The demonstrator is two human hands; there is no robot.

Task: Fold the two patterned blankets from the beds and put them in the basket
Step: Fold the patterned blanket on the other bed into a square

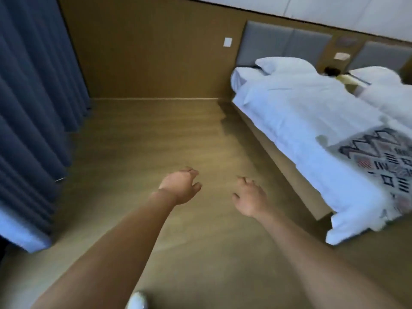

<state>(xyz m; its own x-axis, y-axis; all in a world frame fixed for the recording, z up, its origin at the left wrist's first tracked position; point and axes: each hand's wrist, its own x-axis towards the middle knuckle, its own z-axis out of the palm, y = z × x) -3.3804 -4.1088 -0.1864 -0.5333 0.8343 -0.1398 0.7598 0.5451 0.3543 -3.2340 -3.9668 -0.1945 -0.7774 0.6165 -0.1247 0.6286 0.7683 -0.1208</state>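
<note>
A patterned blanket (383,159) with black zigzags and squares on a pale ground lies across the foot of the nearer white bed (296,117), at the right edge of the view. Both my arms reach forward over the bare floor. My left hand (180,186) hangs with fingers loosely curled and apart, holding nothing. My right hand (249,197) is beside it, fingers spread, also holding nothing. Both hands are well to the left of the bed and the blanket. No basket is in view.
Dark blue curtains (33,108) hang along the left side. A brown wall (156,52) closes the far end. A second white bed (388,97) stands behind the first, with a bedside stand between them. Wooden floor (156,141) stretches ahead. A white shoe (137,301) shows at the bottom.
</note>
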